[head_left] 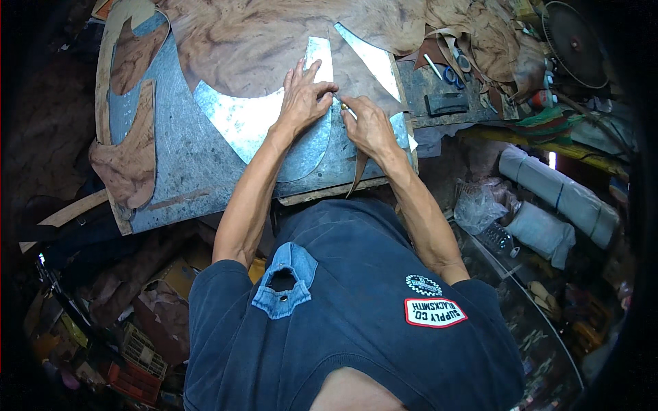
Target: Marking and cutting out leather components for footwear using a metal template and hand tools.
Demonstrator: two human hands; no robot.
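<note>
Brown leather (236,41) spread over the upper desk (179,171), its lower edge curving in toward the hands. Far left: a curved leather piece (127,168), separate from the main spread, shape apparently done. Middle: pale, shiny curved panel (233,123); left hand (301,96) laid over it, fingers spread, grip clamped on nothing. Just right of that: right hand (370,130), grip closed round a slim tool (344,106), working end too small to make out. Leather tail (358,171) hangs below this hand. Further right, blue-handled scissors (451,75) lie unused. Judged part-way: some shapes out, broad upper area seemingly uncut.
</note>
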